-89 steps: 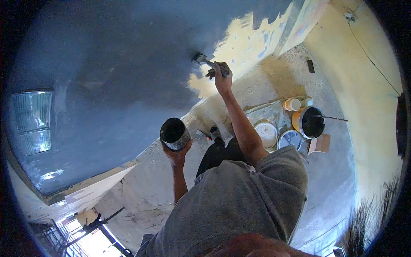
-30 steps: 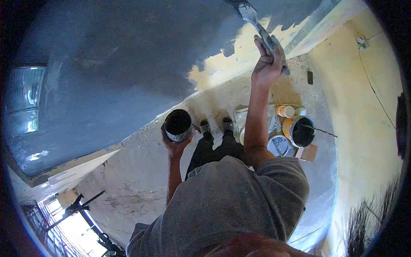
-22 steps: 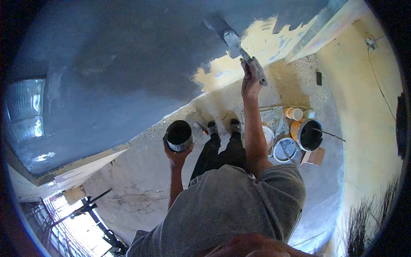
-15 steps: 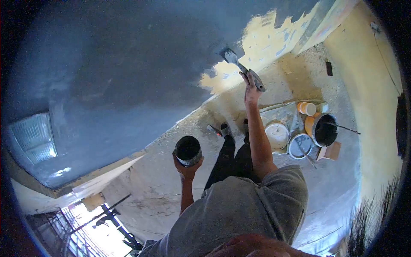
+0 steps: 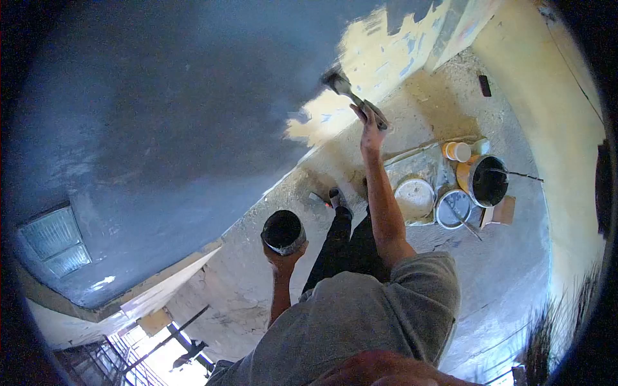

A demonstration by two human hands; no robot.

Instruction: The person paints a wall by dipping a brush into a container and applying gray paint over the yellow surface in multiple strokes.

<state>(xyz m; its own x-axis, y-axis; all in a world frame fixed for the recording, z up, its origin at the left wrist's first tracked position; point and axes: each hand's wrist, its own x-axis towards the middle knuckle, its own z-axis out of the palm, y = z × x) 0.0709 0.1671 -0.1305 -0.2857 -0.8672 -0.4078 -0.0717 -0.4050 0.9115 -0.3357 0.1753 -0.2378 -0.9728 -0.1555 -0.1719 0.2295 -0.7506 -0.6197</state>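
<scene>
My right hand [image 5: 372, 130] is closed round the handle of a paintbrush [image 5: 353, 96], stretched out toward the wall. The dark bristles rest against the wall [image 5: 193, 116], at the border between dark grey-blue paint and an unpainted yellowish patch [image 5: 370, 64]. In my left hand [image 5: 283, 257] is a round paint pot [image 5: 284, 231], held upright in front of my body. Its inside is dark; how much paint it holds is hard to make out.
On the floor to the right stand a large bucket of dark paint [image 5: 488, 182] with a stick in it, two round white lids or tubs [image 5: 414, 198] and a small orange-and-white tub [image 5: 456, 152]. A black object [image 5: 485, 85] lies near the far corner. A glass-block window [image 5: 56, 238] is at left.
The brush has shifted slightly along the paint border, its bristles still at the wall. My view has turned a little. The pot stays in my left hand.
</scene>
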